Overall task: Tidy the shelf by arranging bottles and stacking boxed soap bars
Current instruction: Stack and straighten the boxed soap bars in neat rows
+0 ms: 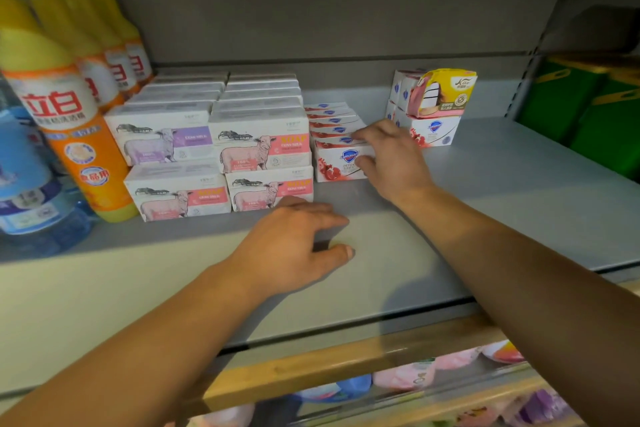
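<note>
Boxed soap bars with a red-and-white print stand in a row on the grey shelf, just right of the two-high stacks of sheep-print soap boxes. I see my right hand gripping the front box of that row, thumb on its face and fingers over its top. My left hand rests on the shelf with fingers loosely curled and holds nothing; orange bottles with yellow caps stand at far left.
</note>
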`<state>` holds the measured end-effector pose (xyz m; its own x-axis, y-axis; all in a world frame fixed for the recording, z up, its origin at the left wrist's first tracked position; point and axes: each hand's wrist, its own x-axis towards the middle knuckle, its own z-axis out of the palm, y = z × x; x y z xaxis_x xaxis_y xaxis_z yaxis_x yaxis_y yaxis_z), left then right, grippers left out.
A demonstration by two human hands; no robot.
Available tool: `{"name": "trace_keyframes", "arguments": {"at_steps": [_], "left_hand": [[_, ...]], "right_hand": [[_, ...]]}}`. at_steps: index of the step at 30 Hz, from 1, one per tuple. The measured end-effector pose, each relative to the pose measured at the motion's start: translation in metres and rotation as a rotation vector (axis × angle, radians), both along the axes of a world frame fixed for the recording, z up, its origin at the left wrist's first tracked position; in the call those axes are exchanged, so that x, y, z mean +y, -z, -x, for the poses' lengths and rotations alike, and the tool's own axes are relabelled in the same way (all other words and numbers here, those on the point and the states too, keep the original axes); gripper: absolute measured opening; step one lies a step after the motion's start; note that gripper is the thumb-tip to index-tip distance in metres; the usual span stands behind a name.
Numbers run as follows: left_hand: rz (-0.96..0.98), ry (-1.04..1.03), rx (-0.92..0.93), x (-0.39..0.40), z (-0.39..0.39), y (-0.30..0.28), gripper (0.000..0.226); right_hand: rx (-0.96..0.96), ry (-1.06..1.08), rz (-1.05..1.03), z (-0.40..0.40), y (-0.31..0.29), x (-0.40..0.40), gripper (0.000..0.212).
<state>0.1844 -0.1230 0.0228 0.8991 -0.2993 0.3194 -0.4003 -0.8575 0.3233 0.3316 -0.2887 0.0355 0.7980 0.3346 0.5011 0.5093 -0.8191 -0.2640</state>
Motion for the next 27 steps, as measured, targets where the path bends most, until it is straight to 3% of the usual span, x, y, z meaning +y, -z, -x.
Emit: {"name": "trace_keyframes", "arguments": {"at_steps": [11,16,20,24,27], "left_hand": [[0.067,0.027,0.004,0.0,-0.004,-0.004,0.047],[0.101,-0.041,0.029,-0.001,-0.013,-0.006,0.051],[0.099,-0.072,0.009,-0.002,-0.019,-0.005,0.056],[0.103,-0.073,-0.014,-0.002,-0.021,-0.004,0.053],[0.097,-0.069,-0.021,-0.003,-0.022,-0.004,0.049]], "right_hand": [[0.029,-0.076,-0.031,-0.008,-0.004,-0.011,0.051],[-0.142,0.08,-0.197,-0.036,-0.034,-0.048,0.048],[-0.13,0.31,-0.097,-0.071,-0.052,-0.082,0.059],[-0.017,0.321,0.049,-0.097,-0.058,-0.095,0.073],[-0.035,0.339,0.087,-0.108,-0.057,-0.093,0.066]]}}
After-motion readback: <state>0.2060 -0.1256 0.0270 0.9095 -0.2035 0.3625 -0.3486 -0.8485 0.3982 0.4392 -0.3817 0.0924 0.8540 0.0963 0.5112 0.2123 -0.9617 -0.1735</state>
